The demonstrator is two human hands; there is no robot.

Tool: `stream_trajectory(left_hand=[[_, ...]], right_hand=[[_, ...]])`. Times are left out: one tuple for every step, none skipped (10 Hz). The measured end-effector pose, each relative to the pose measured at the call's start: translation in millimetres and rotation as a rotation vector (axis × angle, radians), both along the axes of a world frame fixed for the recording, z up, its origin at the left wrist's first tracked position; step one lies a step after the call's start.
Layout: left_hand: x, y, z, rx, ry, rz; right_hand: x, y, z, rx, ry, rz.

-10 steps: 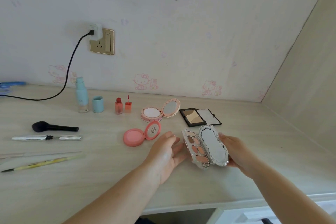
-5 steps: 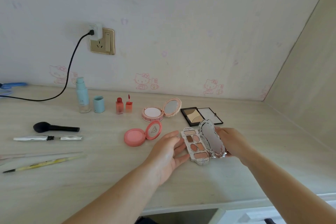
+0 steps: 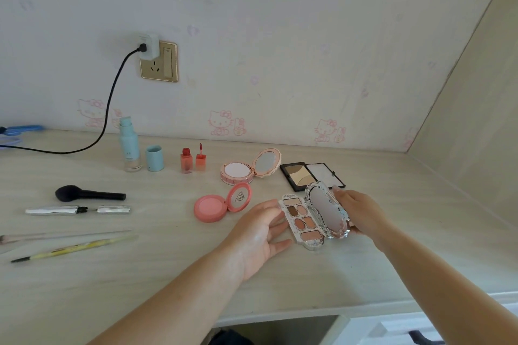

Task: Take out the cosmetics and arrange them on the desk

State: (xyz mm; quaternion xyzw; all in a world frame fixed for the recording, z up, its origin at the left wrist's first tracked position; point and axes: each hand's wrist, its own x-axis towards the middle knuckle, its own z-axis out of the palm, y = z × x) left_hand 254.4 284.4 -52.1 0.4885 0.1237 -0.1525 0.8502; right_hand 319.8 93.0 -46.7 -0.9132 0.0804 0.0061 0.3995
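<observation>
So right now the open eyeshadow palette (image 3: 307, 221) is getting set down on the desk (image 3: 168, 274), just in front of the black compact (image 3: 311, 175). Right hand (image 3: 361, 213) grips the mirrored lid from behind; left hand (image 3: 259, 235) lies open with fingertips at the tray's edge. Next move is probably just letting go gently. Plenty of bare desk to the right, and the front edge isn't close.

Silver palette (image 3: 305, 221), coral blush (image 3: 210, 207), black brush (image 3: 89, 194).
</observation>
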Motion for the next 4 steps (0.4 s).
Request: stream_trajectory(left_hand=[[-2,5,-3,0.025,-0.003,0.01],[-8,12,-1,0.024,-0.015,0.018],[-19,23,5,0.02,-0.039,0.013],[-30,34,9,0.041,-0.079,0.041]], right_hand=[[-3,-3,6,0.143,-0.067,-0.024],[-10,-3,12,0.204,-0.189,0.0],[-25,6,20,0.161,-0.355,0.05],[-43,19,30,0.038,-0.471,0.063]])
